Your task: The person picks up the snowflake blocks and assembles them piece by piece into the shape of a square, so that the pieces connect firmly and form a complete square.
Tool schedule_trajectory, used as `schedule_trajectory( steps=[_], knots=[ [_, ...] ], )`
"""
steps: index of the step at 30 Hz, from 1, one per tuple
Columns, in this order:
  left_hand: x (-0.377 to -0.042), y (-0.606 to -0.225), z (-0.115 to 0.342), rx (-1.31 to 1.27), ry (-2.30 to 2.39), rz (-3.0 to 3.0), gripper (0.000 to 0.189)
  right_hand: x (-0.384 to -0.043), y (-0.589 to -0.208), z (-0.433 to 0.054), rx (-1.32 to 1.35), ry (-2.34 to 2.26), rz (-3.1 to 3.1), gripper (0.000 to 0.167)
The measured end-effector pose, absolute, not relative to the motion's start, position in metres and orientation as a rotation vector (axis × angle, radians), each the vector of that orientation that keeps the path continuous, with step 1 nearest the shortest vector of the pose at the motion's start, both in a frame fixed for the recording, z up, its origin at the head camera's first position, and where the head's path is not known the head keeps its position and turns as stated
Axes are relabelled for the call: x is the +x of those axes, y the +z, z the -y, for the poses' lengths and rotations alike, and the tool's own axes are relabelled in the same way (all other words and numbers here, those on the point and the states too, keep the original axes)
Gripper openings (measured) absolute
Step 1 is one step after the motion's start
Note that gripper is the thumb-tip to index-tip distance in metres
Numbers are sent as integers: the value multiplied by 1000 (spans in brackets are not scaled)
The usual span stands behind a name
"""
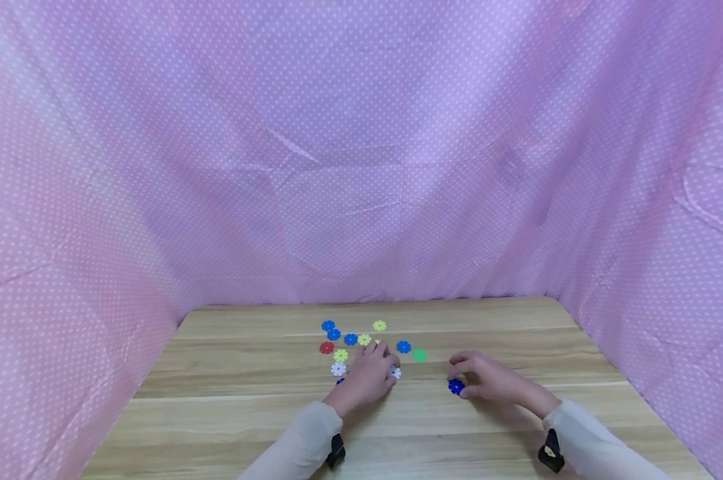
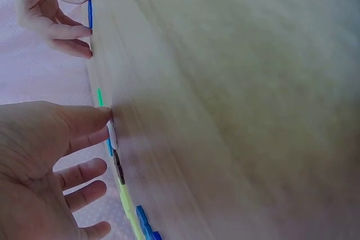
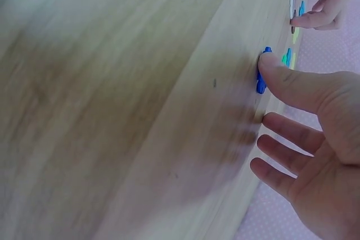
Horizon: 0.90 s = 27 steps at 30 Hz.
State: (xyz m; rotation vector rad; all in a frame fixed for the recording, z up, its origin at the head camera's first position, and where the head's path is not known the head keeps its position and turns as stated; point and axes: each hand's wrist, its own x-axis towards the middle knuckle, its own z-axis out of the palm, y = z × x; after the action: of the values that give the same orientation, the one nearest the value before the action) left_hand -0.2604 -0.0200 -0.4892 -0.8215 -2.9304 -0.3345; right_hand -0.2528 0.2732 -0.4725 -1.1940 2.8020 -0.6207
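My left hand (image 1: 370, 375) reaches over the right part of a loose group of flower-shaped plastic discs. Its thumb and a finger pinch a white notched disc (image 1: 396, 373) by the edges, low at the tabletop; that disc shows edge-on in the left wrist view. To the right, my right hand (image 1: 488, 379) holds a dark blue notched disc (image 1: 456, 387) between thumb and forefinger, flat at the table surface. In the right wrist view the thumb lies against the blue disc (image 3: 260, 85), while the other fingers are spread apart from it.
On the wooden table (image 1: 217, 413), beyond and left of my left hand, lie blue, yellow and white discs and a red disc (image 1: 326, 348). A green disc (image 1: 419, 355) and a blue disc (image 1: 404, 347) lie between the hands. Pink dotted cloth (image 1: 349, 200) surrounds the table.
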Motion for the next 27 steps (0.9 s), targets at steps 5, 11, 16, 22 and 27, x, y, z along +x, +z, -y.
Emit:
schedule_trajectory(
  steps=[5, 11, 16, 22, 27],
  knots=[
    [-262, -487, 20, -813, -367, 2943, 25, -256, -473, -272, -1198, -633, -2811, 24],
    [-263, -485, 20, -809, -372, 2967, 22, -258, -475, -271, -1190, -666, -2810, 24],
    [-266, -486, 23, -792, -557, 2974, 23, -259, -476, -270, -1195, -784, -2759, 26],
    [-270, -488, 34, -801, -990, 2924, 16, -261, -475, -264, -1157, -951, -2658, 24],
    [-278, -489, 47, -773, -1405, 2839, 14, -265, -476, -255, -1116, -1035, -2647, 19]
  ],
)
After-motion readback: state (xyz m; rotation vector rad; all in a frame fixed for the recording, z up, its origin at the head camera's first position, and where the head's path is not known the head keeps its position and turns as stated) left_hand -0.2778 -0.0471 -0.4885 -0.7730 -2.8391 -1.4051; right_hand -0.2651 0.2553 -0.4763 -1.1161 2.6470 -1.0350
